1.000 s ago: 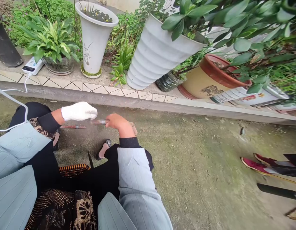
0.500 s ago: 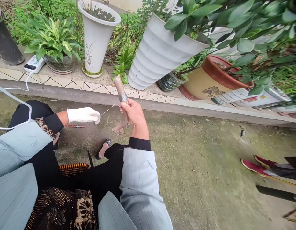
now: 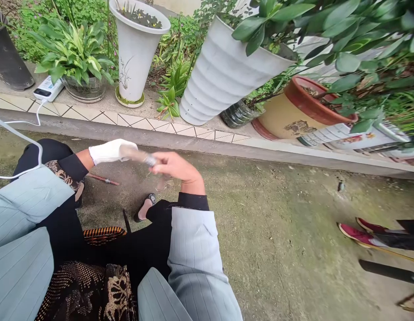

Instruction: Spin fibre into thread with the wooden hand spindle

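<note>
My right hand is closed around a forked wooden stick, smeared by motion, whose upper end points left. Silvery wire is wound round the stick just beside my fingers. The stick's lower fork hangs blurred below the hand. My left hand, in a white knitted glove, is closed at the stick's left end, which overlaps its fingertips. The thin strand running from the coil to the glove is too blurred to make out now.
A reddish rod lies on the concrete by my left foot. Potted plants, including a white tall pot and a ribbed white pot, line the tiled ledge. A white power bank trails a cable. Another person's red shoes are at right.
My right hand has turned the stick from nearly upright to tilted far left, its top now by the glove. My left hand has risen slightly and moved a little left.
</note>
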The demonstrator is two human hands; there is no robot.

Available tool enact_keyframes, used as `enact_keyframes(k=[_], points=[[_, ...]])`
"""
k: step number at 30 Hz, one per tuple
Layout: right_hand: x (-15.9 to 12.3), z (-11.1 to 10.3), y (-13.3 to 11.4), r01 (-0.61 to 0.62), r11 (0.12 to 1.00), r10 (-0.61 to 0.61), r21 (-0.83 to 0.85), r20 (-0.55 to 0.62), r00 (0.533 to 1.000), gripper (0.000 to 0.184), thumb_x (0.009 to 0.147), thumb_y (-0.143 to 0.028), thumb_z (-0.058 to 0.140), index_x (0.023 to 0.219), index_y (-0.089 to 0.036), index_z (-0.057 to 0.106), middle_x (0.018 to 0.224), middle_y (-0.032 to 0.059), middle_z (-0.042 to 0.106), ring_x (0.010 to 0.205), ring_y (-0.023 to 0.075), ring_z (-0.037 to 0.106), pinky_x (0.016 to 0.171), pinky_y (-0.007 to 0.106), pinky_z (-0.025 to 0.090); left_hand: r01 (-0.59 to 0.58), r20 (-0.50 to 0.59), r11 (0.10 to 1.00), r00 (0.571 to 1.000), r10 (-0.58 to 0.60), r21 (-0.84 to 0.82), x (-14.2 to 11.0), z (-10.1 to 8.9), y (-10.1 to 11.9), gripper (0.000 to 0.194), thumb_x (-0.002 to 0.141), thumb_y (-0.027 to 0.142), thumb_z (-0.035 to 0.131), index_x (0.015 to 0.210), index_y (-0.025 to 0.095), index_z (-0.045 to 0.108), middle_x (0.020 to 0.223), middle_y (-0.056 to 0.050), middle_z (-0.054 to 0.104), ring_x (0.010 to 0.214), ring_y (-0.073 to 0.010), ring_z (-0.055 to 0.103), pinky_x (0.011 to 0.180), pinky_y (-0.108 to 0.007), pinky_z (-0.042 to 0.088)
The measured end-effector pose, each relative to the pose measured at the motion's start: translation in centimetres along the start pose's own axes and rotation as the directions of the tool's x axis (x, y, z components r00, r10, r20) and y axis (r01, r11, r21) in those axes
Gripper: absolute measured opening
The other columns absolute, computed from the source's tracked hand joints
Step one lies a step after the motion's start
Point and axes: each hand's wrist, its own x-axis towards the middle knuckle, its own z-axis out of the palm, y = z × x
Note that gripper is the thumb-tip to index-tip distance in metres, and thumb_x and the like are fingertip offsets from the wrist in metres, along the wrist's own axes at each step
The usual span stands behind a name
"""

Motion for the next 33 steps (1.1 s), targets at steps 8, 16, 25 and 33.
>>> enact_keyframes(k=[8, 16, 25, 33], points=[[1.2, -1.6, 2.4, -0.468, 0.860, 0.208, -0.202, -0.700, 0.684, 0.030, 0.084, -0.037, 0.059, 0.106, -0.017, 0.062, 0.090, 0.0078, 0.065, 0.082, 0.0200, 0.059, 0.076, 0.032, 0.045, -0.055, 0.268, 0.998, 0.961, 0.063, -0.040, -0.4, 1.4, 2.2, 0.033, 0.087, 0.043, 0.051, 0.073, 0.014, 0.059, 0.072, -0.003, 0.060, 0.065, -0.0112, 0.050, 0.064, -0.020, 0.042], [3.1, 1.6, 2.0, -0.446, 0.605, 0.493, -0.660, -0.129, 0.860, 0.016, 0.079, -0.027, 0.064, 0.091, -0.018, 0.067, 0.092, 0.0092, 0.069, 0.082, 0.0195, 0.061, 0.066, 0.027, 0.039, -0.039, 0.092, 0.994, 0.995, 0.030, 0.102, -0.6, -0.7, 2.3, 0.027, 0.084, 0.035, 0.051, 0.070, 0.014, 0.060, 0.070, -0.001, 0.059, 0.065, -0.0108, 0.049, 0.067, -0.021, 0.040], [1.4, 1.9, -0.2, -0.045, 0.998, 0.035, 0.034, 0.251, 0.967, 0.023, 0.072, -0.034, 0.069, 0.084, -0.016, 0.062, 0.069, -0.0029, 0.058, 0.062, 0.0095, 0.052, 0.060, 0.022, 0.041, 0.058, -0.097, 0.997, 0.994, -0.053, 0.050, 0.3, -0.4, 0.1, 0.026, 0.083, 0.036, 0.051, 0.074, 0.013, 0.059, 0.067, -0.001, 0.057, 0.057, -0.0095, 0.045, 0.056, -0.021, 0.037], [0.4, -2.1, 2.8, -0.410, 0.911, 0.300, -0.044, -0.611, 0.733, 0.025, 0.082, -0.040, 0.059, 0.085, -0.016, 0.059, 0.072, 0.0034, 0.061, 0.063, 0.0132, 0.055, 0.064, 0.026, 0.045, 0.035, 0.185, 0.999, 0.982, -0.033, -0.009, -0.6, 0.6, 1.4, 0.029, 0.084, 0.039, 0.052, 0.072, 0.014, 0.060, 0.069, -0.001, 0.058, 0.063, -0.0105, 0.048, 0.062, -0.021, 0.039]])
